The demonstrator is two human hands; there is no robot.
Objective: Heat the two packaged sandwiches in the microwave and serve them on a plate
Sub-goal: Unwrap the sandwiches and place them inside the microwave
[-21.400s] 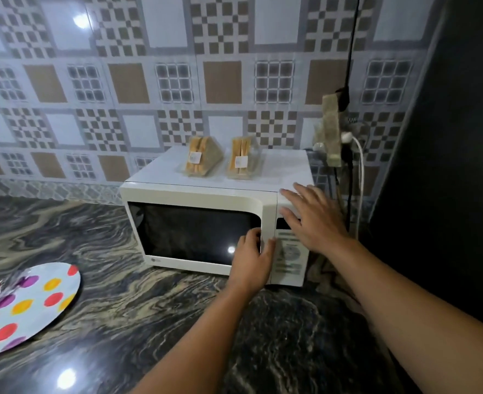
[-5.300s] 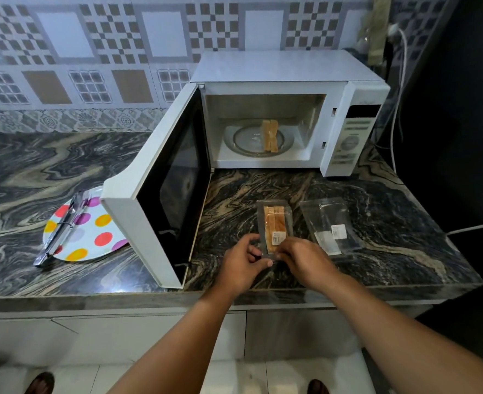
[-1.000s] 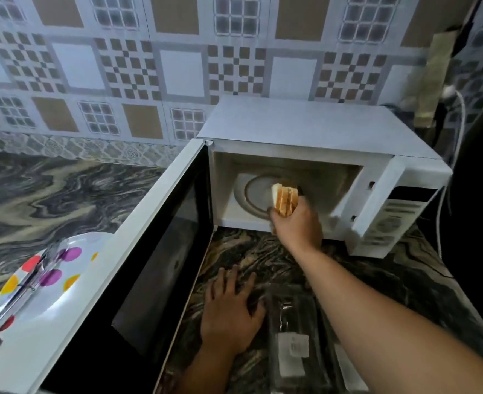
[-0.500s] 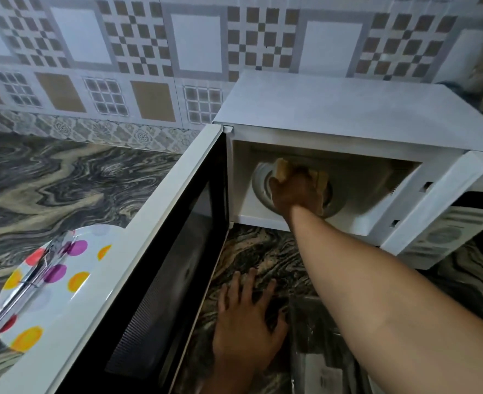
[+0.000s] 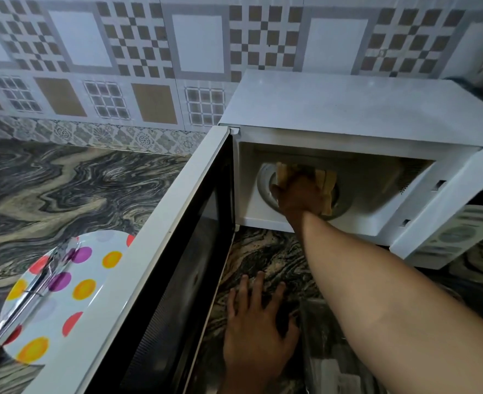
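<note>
The white microwave [image 5: 359, 109] stands with its door [image 5: 160, 280] swung wide to the left. My right hand [image 5: 297, 194] is inside the cavity over the glass turntable [image 5: 264, 186], fingers closed around an unwrapped sandwich [image 5: 282, 173]. A second unwrapped sandwich [image 5: 328, 189] stands on the turntable just right of that hand. My left hand [image 5: 258, 334] lies flat on the marble counter in front of the microwave, fingers spread, holding nothing. The polka-dot plate [image 5: 92, 274] sits at the left, partly hidden behind the door.
Metal tongs [image 5: 33, 297] lie across the plate. An empty clear wrapper [image 5: 331, 362] lies on the counter beside my left hand, under my right forearm. The microwave's control panel [image 5: 456, 237] is at the right. A tiled wall runs behind.
My right hand has carried the sandwich from the cavity's mouth deeper in, down onto the turntable beside the first one. My left hand has stayed flat on the counter. The camera has moved closer.
</note>
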